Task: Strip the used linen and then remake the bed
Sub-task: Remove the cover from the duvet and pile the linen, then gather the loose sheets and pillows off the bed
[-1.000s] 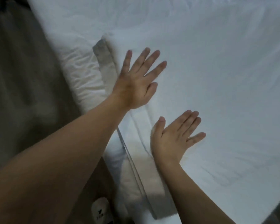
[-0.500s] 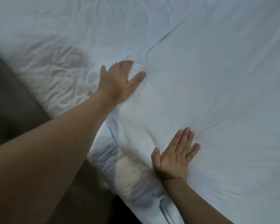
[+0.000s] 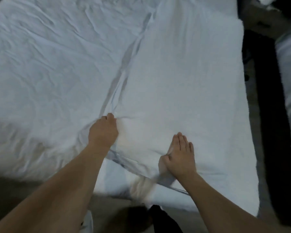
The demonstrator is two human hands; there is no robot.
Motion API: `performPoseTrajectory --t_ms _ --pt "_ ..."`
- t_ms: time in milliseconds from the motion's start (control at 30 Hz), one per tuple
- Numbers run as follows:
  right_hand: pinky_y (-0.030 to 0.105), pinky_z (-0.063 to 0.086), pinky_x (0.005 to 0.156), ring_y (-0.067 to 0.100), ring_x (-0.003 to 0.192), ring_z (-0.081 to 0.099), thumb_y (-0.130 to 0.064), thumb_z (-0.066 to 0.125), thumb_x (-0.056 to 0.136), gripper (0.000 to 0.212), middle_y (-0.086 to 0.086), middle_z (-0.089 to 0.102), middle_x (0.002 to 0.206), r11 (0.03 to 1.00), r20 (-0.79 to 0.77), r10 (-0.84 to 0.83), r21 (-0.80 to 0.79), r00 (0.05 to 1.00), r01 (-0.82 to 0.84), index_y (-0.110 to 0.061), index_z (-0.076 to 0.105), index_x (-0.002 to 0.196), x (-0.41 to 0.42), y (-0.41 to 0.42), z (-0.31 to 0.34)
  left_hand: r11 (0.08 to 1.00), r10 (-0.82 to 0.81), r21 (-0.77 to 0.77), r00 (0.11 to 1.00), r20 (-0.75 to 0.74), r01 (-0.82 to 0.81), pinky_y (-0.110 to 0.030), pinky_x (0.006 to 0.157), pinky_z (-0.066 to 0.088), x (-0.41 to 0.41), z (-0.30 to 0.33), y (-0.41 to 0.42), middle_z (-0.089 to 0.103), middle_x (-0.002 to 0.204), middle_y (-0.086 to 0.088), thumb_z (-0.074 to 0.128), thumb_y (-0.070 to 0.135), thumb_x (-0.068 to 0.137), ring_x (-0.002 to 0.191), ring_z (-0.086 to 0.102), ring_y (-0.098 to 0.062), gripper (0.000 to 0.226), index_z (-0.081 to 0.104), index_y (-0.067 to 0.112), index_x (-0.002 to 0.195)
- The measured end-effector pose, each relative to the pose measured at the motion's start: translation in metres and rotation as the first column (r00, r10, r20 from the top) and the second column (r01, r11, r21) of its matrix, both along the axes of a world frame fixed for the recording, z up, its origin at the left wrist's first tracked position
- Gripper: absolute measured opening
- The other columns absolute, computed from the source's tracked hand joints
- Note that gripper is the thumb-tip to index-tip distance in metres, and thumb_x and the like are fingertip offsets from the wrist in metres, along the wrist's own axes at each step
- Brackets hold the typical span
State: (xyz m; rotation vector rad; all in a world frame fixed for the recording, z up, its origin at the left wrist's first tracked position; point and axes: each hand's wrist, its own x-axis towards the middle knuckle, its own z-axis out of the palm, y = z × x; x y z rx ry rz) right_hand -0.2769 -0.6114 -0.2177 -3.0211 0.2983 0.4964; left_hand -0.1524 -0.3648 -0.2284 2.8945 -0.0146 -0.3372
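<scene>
Now the left hand [image 3: 104, 132] is bunching the white sheet [image 3: 183, 81], its fold running diagonally away toward the upper right. The right hand [image 3: 180, 157] is pressing flat, fingers together; the left fingertips are lying hidden in cloth.

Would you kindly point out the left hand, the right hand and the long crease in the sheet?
left hand [image 3: 103, 132], head view, back of the hand.
right hand [image 3: 181, 158], head view, back of the hand.
crease [image 3: 123, 64], head view, midway along the fold.

The left hand's [image 3: 104, 132] fingertips vanish into a gathered fold of wrinkled white bedsheet [image 3: 49, 64]; the bed's left and top edges are cropped, and motion blur smears the near edge.
</scene>
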Motion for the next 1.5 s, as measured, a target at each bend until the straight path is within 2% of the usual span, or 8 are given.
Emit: performPoseTrajectory --t_ms 133,267,400,733,867,1067,1400,1500 --pt "0.036 0.020 0.115 0.025 0.140 0.032 -0.028 0.051 0.091 0.062 0.010 0.035 0.152 0.975 0.027 -0.136 0.179 0.990 0.129 -0.007 0.033 0.147 -0.007 0.046 0.110 0.948 -0.314 0.072 0.948 0.060 0.310 -0.053 0.094 0.043 -0.017 0.097 0.028 0.064 0.099 -0.023 0.031 0.024 0.095 0.094 0.060 -0.040 0.040 0.058 -0.004 0.103" --pt "0.034 0.021 0.117 0.025 0.140 0.031 -0.022 0.052 0.091 0.060 0.009 0.034 0.154 0.920 0.171 -0.261 0.341 0.950 0.191 -0.007 0.034 0.147 -0.029 0.111 0.203 0.862 -0.494 0.060 0.809 0.319 0.503 -0.053 0.096 0.043 -0.041 0.194 0.068 0.062 0.106 -0.021 0.039 0.021 0.089 0.102 0.057 -0.040 0.037 0.060 -0.005 0.105" --pt "0.031 0.026 0.114 0.024 0.137 0.035 -0.020 0.050 0.091 0.056 0.004 0.039 0.151 0.888 0.266 -0.310 0.424 0.913 0.178 -0.011 0.038 0.145 -0.024 0.165 0.252 0.826 -0.530 0.027 0.760 0.376 0.563 -0.049 0.099 0.043 -0.050 0.244 0.118 0.063 0.107 -0.017 0.036 0.020 0.085 0.102 0.059 -0.037 0.040 0.063 -0.002 0.106" --pt "0.035 0.030 0.112 0.025 0.134 0.039 -0.023 0.052 0.090 0.058 0.006 0.040 0.149 0.877 0.314 -0.341 0.446 0.886 0.180 -0.010 0.038 0.145 0.031 0.356 0.295 0.821 -0.472 -0.070 0.742 0.476 0.566 -0.045 0.098 0.047 0.005 0.290 0.296 0.063 0.119 -0.017 0.053 0.010 0.086 0.111 0.058 -0.035 0.034 0.063 -0.003 0.117" --pt "0.034 0.029 0.112 0.023 0.135 0.038 -0.023 0.052 0.090 0.057 0.005 0.039 0.150 0.820 0.326 -0.453 0.519 0.830 0.243 -0.010 0.039 0.144 0.056 0.456 0.311 0.801 -0.504 -0.090 0.748 0.432 0.592 -0.037 0.105 0.035 0.044 0.308 0.384 0.056 0.130 -0.012 0.051 0.010 0.095 0.121 0.048 -0.029 0.034 0.056 0.001 0.127" --pt "0.036 0.029 0.113 0.022 0.137 0.037 -0.024 0.051 0.091 0.058 0.004 0.037 0.151 0.804 0.316 -0.517 0.497 0.795 0.326 -0.011 0.037 0.146 0.094 0.548 0.327 0.795 -0.519 -0.117 0.767 0.378 0.596 -0.033 0.102 0.036 0.095 0.326 0.478 0.055 0.130 -0.007 0.046 0.015 0.097 0.120 0.047 -0.025 0.032 0.055 0.005 0.127" --pt "0.035 0.029 0.113 0.024 0.134 0.039 -0.021 0.051 0.090 0.058 0.005 0.039 0.149 0.843 0.300 -0.418 0.480 0.858 0.243 -0.010 0.036 0.145 0.230 0.695 0.325 0.815 -0.514 -0.091 0.786 0.342 0.573 -0.034 0.099 0.036 0.227 0.329 0.619 0.057 0.127 -0.009 0.045 0.013 0.097 0.113 0.050 -0.028 0.030 0.056 0.004 0.124" --pt "0.035 0.029 0.113 0.023 0.135 0.039 -0.020 0.053 0.089 0.058 0.005 0.040 0.149 0.828 0.338 -0.483 0.477 0.808 0.296 -0.010 0.038 0.145 0.279 0.736 0.328 0.777 -0.573 -0.062 0.746 0.340 0.626 -0.033 0.103 0.033 0.285 0.336 0.658 0.054 0.131 -0.009 0.043 0.012 0.098 0.117 0.047 -0.027 0.032 0.053 0.004 0.127"
